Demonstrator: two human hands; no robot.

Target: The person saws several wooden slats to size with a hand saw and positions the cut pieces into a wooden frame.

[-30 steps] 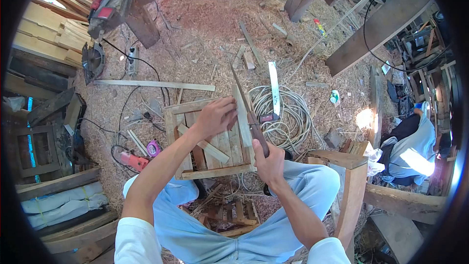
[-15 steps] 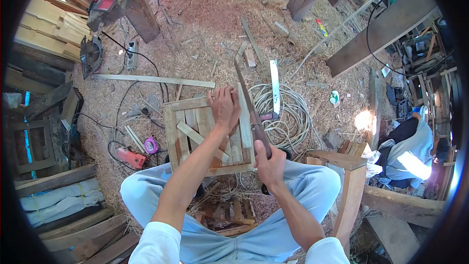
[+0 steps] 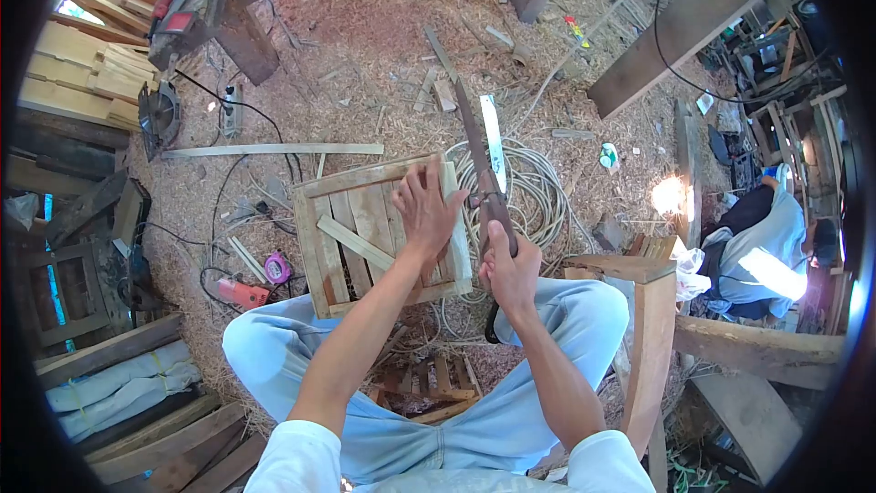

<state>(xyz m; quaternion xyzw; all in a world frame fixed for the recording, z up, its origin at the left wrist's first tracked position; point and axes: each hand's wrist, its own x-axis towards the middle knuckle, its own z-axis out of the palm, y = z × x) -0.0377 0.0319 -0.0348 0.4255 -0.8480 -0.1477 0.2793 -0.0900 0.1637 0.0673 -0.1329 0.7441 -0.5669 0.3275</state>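
Wooden panel [image 3: 365, 228] under left hand [image 3: 427, 210]; right hand [image 3: 509, 269] apparently beside.

A pale coiled hose [image 3: 538, 192] is lying just beyond the right hand [image 3: 509, 269]; a red power tool [image 3: 239, 293] and pink tape measure [image 3: 276, 267] are sitting well left of the left hand [image 3: 427, 210]; another person [image 3: 766, 256] is crouching far right.
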